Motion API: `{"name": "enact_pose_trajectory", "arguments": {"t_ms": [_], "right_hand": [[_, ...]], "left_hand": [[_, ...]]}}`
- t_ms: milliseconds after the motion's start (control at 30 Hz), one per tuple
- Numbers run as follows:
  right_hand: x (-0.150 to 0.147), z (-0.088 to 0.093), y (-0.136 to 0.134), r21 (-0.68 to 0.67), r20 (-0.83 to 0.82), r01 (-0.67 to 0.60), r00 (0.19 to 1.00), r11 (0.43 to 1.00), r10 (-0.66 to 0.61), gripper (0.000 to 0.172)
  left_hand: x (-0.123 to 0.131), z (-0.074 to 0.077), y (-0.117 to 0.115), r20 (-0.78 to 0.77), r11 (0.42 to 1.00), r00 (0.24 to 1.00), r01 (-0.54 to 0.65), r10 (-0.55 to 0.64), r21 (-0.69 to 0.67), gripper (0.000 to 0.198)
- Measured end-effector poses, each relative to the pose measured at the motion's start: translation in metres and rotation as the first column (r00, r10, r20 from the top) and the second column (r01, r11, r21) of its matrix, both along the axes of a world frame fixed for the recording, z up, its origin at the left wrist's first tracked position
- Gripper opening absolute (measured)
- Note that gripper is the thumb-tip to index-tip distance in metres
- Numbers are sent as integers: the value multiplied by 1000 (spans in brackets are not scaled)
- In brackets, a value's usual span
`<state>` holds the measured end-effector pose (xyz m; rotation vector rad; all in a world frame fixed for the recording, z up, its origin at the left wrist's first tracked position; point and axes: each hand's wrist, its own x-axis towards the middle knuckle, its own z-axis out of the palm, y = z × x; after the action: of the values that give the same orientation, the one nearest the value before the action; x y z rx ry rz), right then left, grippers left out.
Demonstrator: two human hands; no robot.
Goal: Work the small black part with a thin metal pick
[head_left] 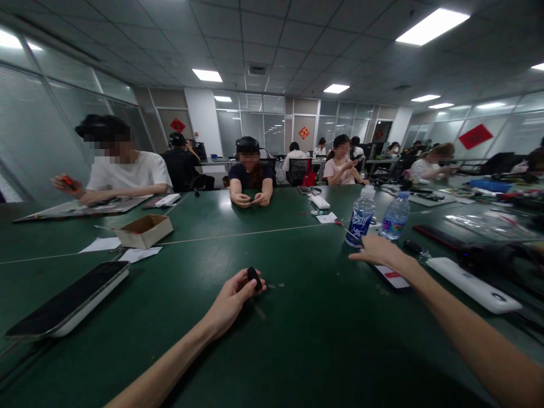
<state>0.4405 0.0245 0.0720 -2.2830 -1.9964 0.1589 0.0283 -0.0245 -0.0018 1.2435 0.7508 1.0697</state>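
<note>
My left hand is closed around a small black rectangular block, held just above the green table between thumb and fingers. Farther out on the right, my right hand is raised beside a blue-labelled bottle, its thumb pointing left. From its fingers a thin rod-like tool crosses in front of the bottle; the other fingers are hidden behind the hand. Under that hand lies a flat dark-edged device with a white and red face. A second clear water bottle stands just behind the hand.
To the left are a large phone-like device and an open cardboard box on white papers. At right lie a white elongated device, a dark red-edged slab and black cables. Across the green table, several people sit working.
</note>
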Motion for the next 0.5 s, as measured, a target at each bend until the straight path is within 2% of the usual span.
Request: {"name": "enact_pose_trajectory", "arguments": {"t_ms": [100, 233, 333, 500], "right_hand": [[52, -7, -2, -144, 65, 179, 983, 973, -171, 68], [86, -20, 3, -301, 23, 215, 976, 929, -218, 69], [94, -31, 12, -315, -25, 185, 979, 931, -203, 70], [103, -45, 21, -225, -48, 170, 981, 959, -186, 70]], "left_hand": [[0, 1, 0, -18, 1000, 1000, 13, -14, -13, 33], [-1, 2, -1, -28, 1000, 999, 15, -15, -21, 33], [0, 2, 0, -36, 1000, 999, 16, -16, -6, 33], [0, 2, -1, -39, 1000, 999, -6, 6, 0, 33]]}}
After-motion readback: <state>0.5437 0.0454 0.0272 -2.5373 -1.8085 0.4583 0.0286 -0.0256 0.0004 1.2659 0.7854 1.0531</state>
